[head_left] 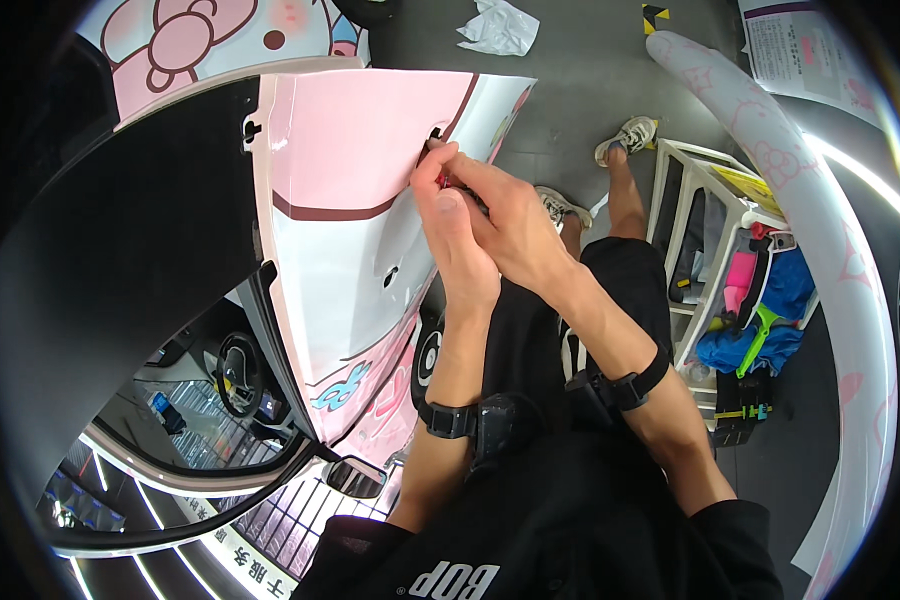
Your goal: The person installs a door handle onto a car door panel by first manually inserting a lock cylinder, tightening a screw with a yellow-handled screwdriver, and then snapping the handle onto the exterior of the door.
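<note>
Both of my hands meet at the edge of a car door (335,150) covered in pink and white film with a dark red stripe. My left hand (460,245) is closed, its thumb and fingers curled near an upper hole (435,133) in the door. My right hand (515,220) overlaps it from the right, fingers closed and pointing to the same hole. A small red thing (443,181) shows between the fingers; its kind is mostly hidden, and I cannot tell which hand bears it. Lower on the white film is a second hole (390,276).
On the right stands a white rack (682,220) holding blue cloths (790,285) and a green squeegee-like tool (759,338). A long roll of printed film (850,250) curves beside it. Crumpled white sheet (500,27) lies on the floor. A side mirror (356,478) is near my left forearm.
</note>
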The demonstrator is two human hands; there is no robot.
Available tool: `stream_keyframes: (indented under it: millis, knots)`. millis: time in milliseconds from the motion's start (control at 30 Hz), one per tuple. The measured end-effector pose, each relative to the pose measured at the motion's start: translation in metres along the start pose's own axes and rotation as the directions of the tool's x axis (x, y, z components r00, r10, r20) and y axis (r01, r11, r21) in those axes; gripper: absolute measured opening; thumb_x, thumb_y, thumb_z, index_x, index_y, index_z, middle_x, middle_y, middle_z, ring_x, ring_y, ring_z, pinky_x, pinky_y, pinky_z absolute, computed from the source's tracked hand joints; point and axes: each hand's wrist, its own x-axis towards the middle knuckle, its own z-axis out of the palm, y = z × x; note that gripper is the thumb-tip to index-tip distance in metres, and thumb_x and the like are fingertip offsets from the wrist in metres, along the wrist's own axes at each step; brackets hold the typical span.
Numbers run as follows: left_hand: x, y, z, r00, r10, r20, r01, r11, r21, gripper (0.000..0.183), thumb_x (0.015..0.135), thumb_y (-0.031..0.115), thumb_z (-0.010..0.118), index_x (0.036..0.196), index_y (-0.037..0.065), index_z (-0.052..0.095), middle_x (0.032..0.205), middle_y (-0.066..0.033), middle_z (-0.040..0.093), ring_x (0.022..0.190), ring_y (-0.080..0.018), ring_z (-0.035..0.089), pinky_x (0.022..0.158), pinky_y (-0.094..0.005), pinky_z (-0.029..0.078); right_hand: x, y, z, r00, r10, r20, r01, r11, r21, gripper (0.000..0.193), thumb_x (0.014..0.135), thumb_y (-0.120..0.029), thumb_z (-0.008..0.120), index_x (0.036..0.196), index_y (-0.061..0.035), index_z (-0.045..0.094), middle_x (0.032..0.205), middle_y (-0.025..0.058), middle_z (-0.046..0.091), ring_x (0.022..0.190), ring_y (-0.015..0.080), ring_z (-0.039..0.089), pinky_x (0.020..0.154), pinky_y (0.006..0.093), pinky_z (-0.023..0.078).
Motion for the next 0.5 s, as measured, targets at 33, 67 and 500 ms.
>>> stream_keyframes:
  millis: [33,67,500]
  knots:
    - [0.002,0.0,0.0,1.0,0.02,0.023,-0.021,1.0,0.006,0.06,0.108,0.049,0.024,0.138,0.001,0.044,0.137,-0.0159,0.047,0.127,-0.0268,0.044,0.11,-0.0403,0.032,0.0,-0.002,-0.001,1.0,-0.014,-0.006,0.014,1.0,-0.017,0.03,0.095,-0.011,0.054,0.124,-0.0035,0.056,0.092,0.0173,0.066,0.086,0.0384,0.064,0.075,0.0474,0.051]
    - [0.004,-0.001,-0.001,0.998,0.04,0.047,-0.041,0.999,0.011,0.061,0.108,0.05,0.024,0.14,0.001,0.044,0.137,-0.0158,0.047,0.126,-0.0267,0.045,0.109,-0.0402,0.033,0.0,-0.004,0.0,1.0,-0.028,-0.012,0.028,0.999,-0.035,0.03,0.095,-0.011,0.053,0.124,-0.0042,0.055,0.092,0.0173,0.066,0.086,0.0391,0.064,0.075,0.0488,0.05]
    - [0.004,0.002,-0.005,0.996,-0.042,0.081,0.034,0.995,0.09,0.061,0.108,0.05,0.026,0.141,0.0,0.039,0.136,-0.0186,0.045,0.122,-0.0289,0.046,0.105,-0.0402,0.036,-0.005,0.014,0.0,0.993,-0.109,0.042,0.113,0.987,-0.117,0.053,0.092,-0.013,0.059,0.144,-0.0102,0.046,0.097,0.0169,0.068,0.087,0.039,0.065,0.074,0.0473,0.053]
